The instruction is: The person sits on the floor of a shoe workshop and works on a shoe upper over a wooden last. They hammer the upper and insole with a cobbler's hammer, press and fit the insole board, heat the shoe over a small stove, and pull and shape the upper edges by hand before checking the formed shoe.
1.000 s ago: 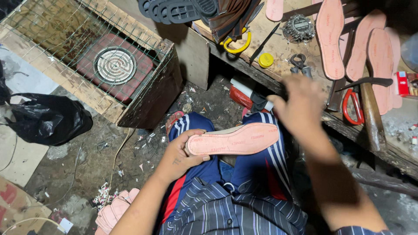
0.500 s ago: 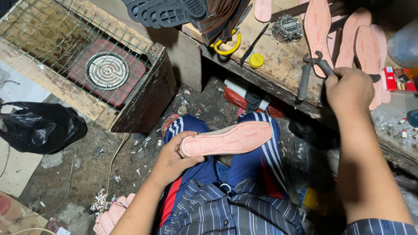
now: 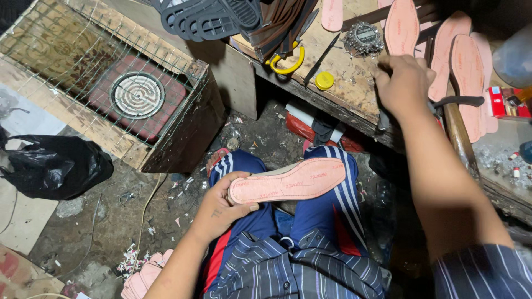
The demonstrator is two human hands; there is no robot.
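Head view: left hand grips flat pink insole; right hand clasps a dark-handled tool

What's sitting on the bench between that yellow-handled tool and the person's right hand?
In the head view, between the yellow-handled tool and the right hand lie a thin dark blade-like tool, a small yellow cap and a round metal gadget on the wooden bench.

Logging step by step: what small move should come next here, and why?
Probably close the right hand on the tool under it and lift it off the bench: that hand rests there, while the left hand holds the insole over the lap.
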